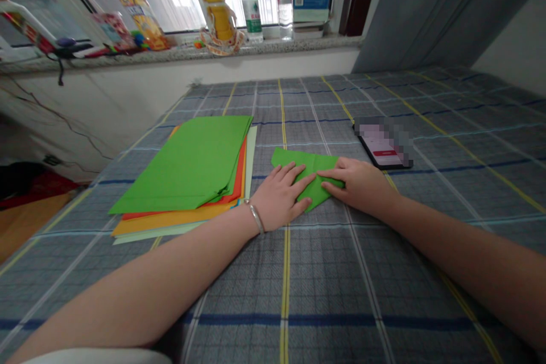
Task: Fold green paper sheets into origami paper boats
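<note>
A folded piece of green paper (pixel 313 160) lies on the checked cloth, with crease lines showing and a pointed end toward me. My left hand (pixel 281 193) rests flat across its left part, fingers spread, a silver bangle at the wrist. From the right, my right hand (pixel 358 182) has its index finger and thumb at the paper's middle. Its other fingers are curled over the paper's right corner and partly hidden. Left of my hands is a stack of coloured paper sheets (pixel 191 159), green on top, with red, orange and pale green edges beneath.
A phone (pixel 384 145) with a lit screen lies beyond my right hand on the checked cloth (pixel 324 284). Along the windowsill (pixel 268 48) stand a juice bottle (pixel 139 8), a yellow flask (pixel 219 17), two clear bottles and stacked boxes (pixel 313 0).
</note>
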### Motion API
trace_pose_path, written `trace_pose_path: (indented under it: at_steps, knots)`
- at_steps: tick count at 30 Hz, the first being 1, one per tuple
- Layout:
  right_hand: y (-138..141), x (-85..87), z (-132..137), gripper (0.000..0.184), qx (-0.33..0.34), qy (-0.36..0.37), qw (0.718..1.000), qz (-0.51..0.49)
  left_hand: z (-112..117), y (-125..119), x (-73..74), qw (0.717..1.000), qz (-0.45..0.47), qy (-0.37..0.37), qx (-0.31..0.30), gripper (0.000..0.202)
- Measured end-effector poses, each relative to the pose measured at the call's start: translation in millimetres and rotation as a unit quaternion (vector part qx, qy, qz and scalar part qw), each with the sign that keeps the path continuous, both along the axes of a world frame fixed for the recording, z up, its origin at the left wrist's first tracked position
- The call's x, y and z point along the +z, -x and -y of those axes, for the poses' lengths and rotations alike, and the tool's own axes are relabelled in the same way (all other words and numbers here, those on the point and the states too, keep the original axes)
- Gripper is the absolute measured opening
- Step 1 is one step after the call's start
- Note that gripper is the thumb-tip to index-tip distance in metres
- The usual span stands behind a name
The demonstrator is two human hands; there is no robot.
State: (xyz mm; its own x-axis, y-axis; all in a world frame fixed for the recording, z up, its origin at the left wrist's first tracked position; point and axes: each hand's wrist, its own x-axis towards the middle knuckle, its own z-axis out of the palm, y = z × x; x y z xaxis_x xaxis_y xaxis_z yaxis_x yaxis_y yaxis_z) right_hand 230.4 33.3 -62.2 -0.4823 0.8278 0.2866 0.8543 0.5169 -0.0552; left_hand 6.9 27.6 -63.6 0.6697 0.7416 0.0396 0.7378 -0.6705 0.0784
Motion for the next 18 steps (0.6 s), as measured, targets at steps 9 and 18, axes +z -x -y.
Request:
trace_pose_path:
  at_steps: [9,18]
  knots:
    - [2.2,1.3,3.7,0.044,0.011,0.002,1.0,0.006,0.9,-3.0,1.5,1.0,0.008,0.0,0.002,0.059]
    - [7.6,6.8,9.2,0.048,-0.007,0.001,1.0,0.029,-1.1,-2.5,2.6,1.0,-0.01,-0.007,0.0,0.068]
